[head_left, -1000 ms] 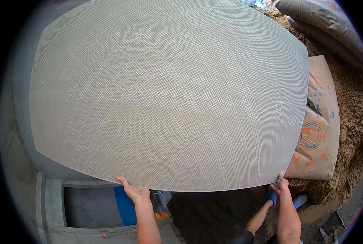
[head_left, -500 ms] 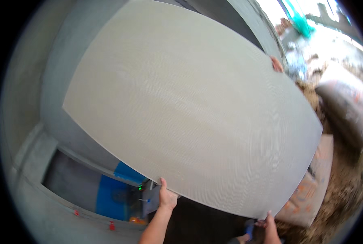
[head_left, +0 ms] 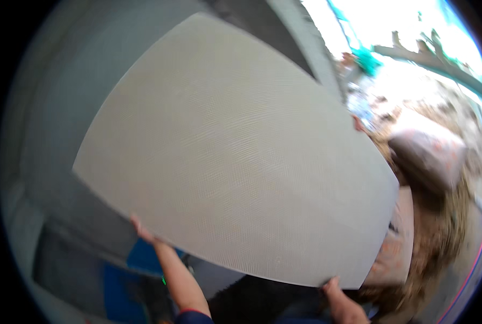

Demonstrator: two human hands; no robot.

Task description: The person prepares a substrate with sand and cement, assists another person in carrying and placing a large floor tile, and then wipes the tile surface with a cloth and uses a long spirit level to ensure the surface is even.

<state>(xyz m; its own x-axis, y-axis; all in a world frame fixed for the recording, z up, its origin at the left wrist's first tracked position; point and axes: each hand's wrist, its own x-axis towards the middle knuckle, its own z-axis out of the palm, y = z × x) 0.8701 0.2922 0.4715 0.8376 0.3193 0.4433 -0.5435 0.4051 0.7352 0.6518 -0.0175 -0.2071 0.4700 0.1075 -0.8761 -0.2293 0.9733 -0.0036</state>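
A large pale grey panel (head_left: 235, 151) with a fine gridded surface fills the middle of the view, tilted diagonally. My left hand (head_left: 146, 232) grips its lower-left edge. My right hand (head_left: 332, 286) is on the near edge by the lower-right corner, gripping it, with most fingers tucked underneath. Another person's hand (head_left: 358, 122) holds the far right edge. Just beyond the panel's right side, a paper sack (head_left: 392, 259) lies partly hidden under it on sand. The picture is blurred by motion.
A full sack (head_left: 427, 151) rests on the sand pile (head_left: 446, 221) at right, with bright ground and green netting (head_left: 366, 62) behind. Grey concrete wall (head_left: 68, 81) stands at left. A recess with blue sheeting (head_left: 119, 294) is at lower left; a pink line (head_left: 473, 267) runs at far right.
The view and panel have swung, so the panel now slants diagonally. My left hand moved leftward along the lower edge in view. The other person's hand has appeared at the far edge.
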